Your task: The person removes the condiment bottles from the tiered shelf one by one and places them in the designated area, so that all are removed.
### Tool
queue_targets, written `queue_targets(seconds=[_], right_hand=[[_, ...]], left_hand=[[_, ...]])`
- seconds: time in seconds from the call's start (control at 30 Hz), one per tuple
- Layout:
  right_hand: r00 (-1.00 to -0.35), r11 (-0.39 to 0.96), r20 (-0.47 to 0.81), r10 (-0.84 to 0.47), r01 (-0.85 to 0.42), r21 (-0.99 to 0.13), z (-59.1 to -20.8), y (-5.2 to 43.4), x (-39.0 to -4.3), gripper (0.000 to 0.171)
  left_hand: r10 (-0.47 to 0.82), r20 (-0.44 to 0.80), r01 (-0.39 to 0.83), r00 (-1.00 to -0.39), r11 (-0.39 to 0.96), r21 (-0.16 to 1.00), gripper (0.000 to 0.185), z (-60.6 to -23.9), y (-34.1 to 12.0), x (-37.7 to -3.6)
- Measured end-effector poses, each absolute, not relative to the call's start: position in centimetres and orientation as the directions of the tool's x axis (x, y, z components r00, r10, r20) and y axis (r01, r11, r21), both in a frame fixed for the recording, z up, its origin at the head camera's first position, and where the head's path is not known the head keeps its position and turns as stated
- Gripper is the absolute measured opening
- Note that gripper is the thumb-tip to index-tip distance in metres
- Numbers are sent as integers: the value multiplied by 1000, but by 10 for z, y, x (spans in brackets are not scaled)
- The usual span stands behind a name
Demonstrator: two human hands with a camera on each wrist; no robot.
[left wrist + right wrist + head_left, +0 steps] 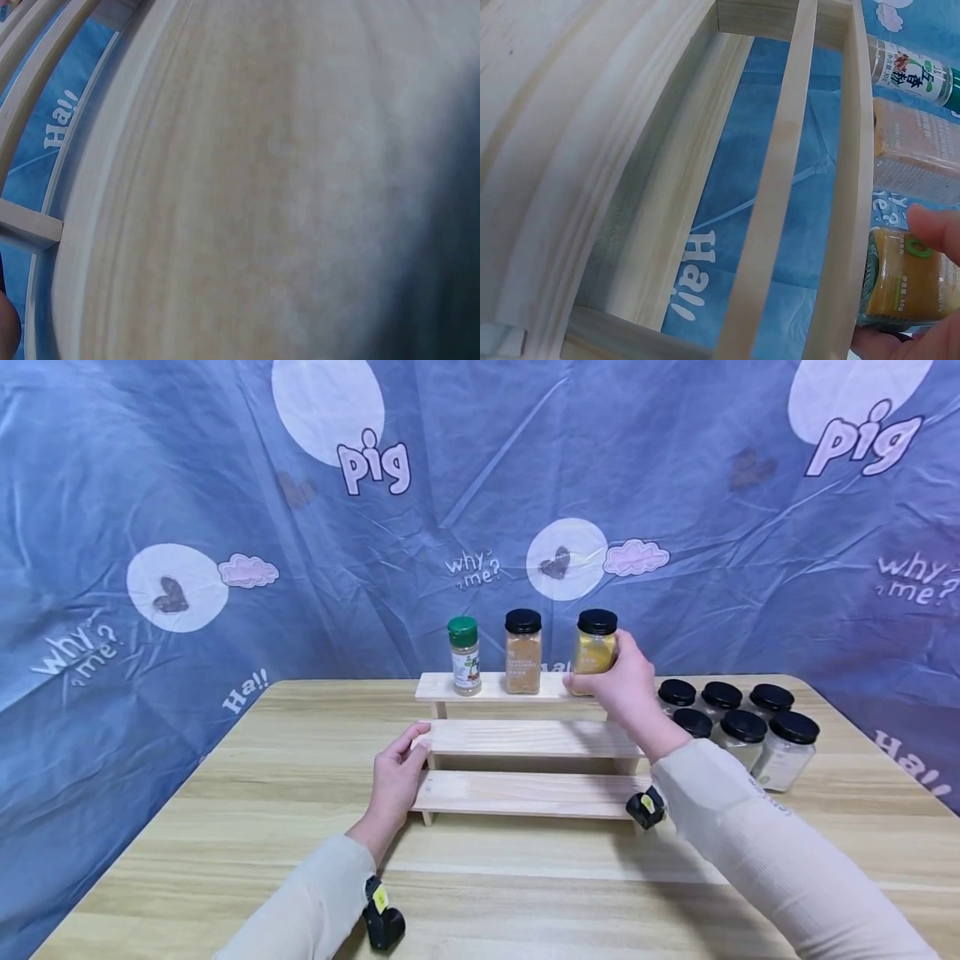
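My right hand (pixel 626 685) grips a yellow spice jar (pixel 596 652) with a black lid at the right part of the top step of a wooden three-step rack (pixel 525 737). In the right wrist view the thumb and fingers wrap the yellow jar (pixel 907 277), its base right at the shelf edge. To its left on that step stand an orange-brown spice jar (pixel 522 653) with a black lid and a small green-capped shaker (pixel 465 657). My left hand (pixel 397 774) holds the left end of the middle step between thumb and fingers.
Several clear jars with black lids (pixel 742 727) stand in a cluster on the table right of the rack, close to my right forearm. The wooden table (pixel 300 777) reaches back to a blue printed cloth (pixel 420 568) hanging behind it.
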State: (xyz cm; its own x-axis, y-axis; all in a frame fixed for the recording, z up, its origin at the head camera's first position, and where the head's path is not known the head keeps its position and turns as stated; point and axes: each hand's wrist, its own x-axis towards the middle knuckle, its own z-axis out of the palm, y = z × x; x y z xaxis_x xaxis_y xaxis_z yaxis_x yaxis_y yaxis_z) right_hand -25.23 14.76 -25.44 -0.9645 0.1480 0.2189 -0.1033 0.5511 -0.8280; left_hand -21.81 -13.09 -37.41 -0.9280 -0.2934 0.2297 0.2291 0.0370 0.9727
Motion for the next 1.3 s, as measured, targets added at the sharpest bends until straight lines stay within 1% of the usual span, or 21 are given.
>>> queue_targets(seconds=[0.6,0.8,0.97,1.3], right_hand=[[-961,584,241,137,-118,-803,-240,165,-229,86],[-959,587,247,137,-122,-800,-240,173,-219,87],[-948,594,278,153,-137,-793,-240,180,-211,86],[-940,590,299,165,-148,-793,-244,194,-194,90]], left_hand=[[-295,232,234,-927,27,972,29,-373,-130,-218],[-294,226,229,-929,26,973,29,-373,-130,-218],[-293,220,221,-931,29,975,29,-372,-130,-218],[-291,217,218,-932,31,976,29,-372,-130,-217]])
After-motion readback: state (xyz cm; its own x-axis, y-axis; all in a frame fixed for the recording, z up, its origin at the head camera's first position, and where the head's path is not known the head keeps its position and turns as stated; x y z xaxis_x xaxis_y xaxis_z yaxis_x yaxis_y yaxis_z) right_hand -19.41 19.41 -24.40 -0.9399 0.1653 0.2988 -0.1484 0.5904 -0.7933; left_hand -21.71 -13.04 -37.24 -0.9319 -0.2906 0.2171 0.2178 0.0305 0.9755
